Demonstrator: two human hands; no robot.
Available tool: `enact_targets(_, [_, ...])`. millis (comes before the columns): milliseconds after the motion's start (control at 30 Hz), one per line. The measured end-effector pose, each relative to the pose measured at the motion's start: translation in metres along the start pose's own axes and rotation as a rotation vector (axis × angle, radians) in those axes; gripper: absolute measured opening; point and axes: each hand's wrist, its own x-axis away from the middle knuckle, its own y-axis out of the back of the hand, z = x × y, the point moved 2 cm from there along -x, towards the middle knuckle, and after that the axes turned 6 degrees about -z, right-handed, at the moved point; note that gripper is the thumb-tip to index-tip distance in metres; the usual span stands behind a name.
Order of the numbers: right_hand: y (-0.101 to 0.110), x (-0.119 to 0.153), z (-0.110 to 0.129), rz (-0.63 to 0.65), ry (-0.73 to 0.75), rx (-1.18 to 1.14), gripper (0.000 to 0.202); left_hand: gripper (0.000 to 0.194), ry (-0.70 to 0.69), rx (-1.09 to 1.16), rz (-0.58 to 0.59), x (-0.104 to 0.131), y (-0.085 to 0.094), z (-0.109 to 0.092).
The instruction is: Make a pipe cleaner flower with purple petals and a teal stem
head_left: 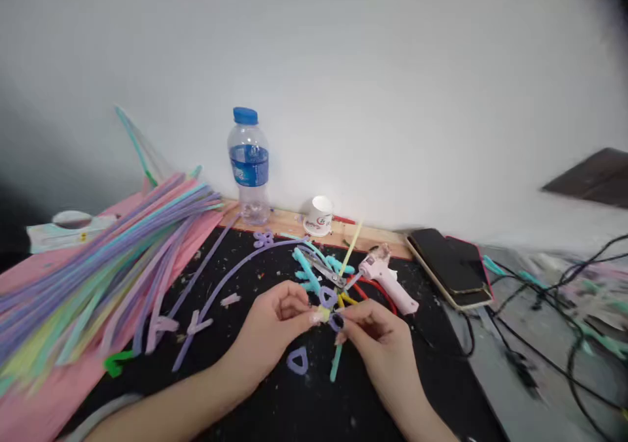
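A plain pale wall [417, 102] backs a black-covered tabletop [275, 403], littered with small scraps. The left hand [275, 318] pinches a small fuzzy yellow piece [324, 313] between thumb and finger; the piece sits in the gap between the hands. The right hand [380, 337] has thumb and fingertip brought together on a purple loop [333, 326] just beside it; whether the two are joined cannot be determined. A purple triangle [305, 361] lies below the left fingertips, nearer the wearer. Scissors [333, 277] lie just beyond the hands, a pink glue gun [392, 285] beyond the right. Farther off stand a bottle [249, 167] and a paper cup [318, 216]. Fuzzy stems [122, 265] are heaped left of the hands; phones [449, 265] lie to their right.
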Motion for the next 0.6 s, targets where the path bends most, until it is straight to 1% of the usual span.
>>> enact_targets(367, [-0.0008, -0.0003, 0.0001, 0.02, 0.009, -0.015, 0.004, 0.023, 0.008, 0.023, -0.013, 0.0016, -0.0017, -0.0028])
enact_targets(500, [-0.0016, -0.0015, -0.0008, 0.022, -0.015, -0.03, 0.003, 0.024, 0.017, 0.052, -0.002, 0.0003, -0.0012, -0.001])
enact_targets(600, [-0.0022, -0.002, -0.0005, 0.05, -0.022, -0.057, 0.007, 0.022, 0.024, 0.075, -0.002, -0.0004, 0.0005, 0.0011])
